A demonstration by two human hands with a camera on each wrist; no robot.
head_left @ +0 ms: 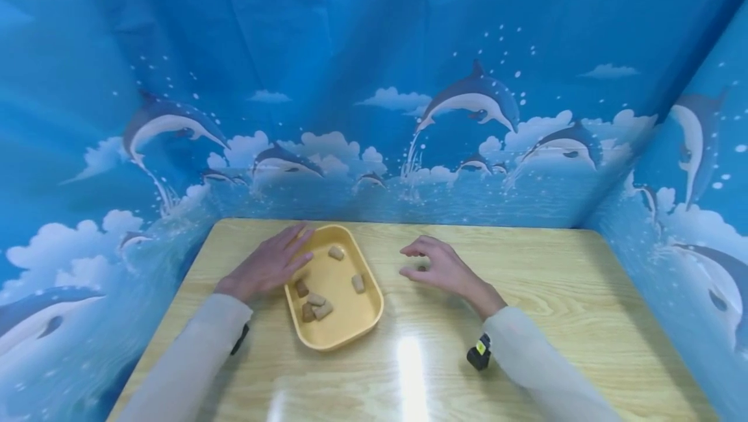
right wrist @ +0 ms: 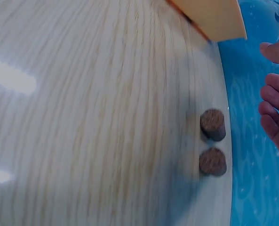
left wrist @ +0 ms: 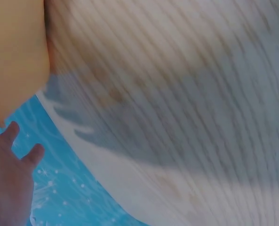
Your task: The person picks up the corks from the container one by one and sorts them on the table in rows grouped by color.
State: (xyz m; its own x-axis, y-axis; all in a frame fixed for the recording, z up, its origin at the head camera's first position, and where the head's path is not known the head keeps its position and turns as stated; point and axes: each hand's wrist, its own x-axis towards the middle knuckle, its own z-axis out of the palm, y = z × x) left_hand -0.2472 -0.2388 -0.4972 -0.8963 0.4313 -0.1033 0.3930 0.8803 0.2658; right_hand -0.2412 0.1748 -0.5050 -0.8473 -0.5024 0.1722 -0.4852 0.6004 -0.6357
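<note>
A yellow tray (head_left: 374,315) holds several small cork pieces (head_left: 358,284), most of them grouped near its left side. My left hand (head_left: 265,266) is at the tray's left rim, fingers spread and reaching over it; whether it touches the rim I cannot tell. Right of the tray, my right hand (head_left: 444,269) hovers over the table with bent fingers and a gap between thumb and fingers, nothing held. Two dark corks (right wrist: 212,125) (right wrist: 212,162) stand side by side on the table in the right wrist view, near that hand (right wrist: 275,103); the hand mostly hides them in the head view.
The wooden table (head_left: 526,279) has its back edge against a blue dolphin-print curtain (head_left: 350,84), which also rises at both sides. Light glares off the table's front part. A black wrist device (head_left: 479,354) sits at the right sleeve.
</note>
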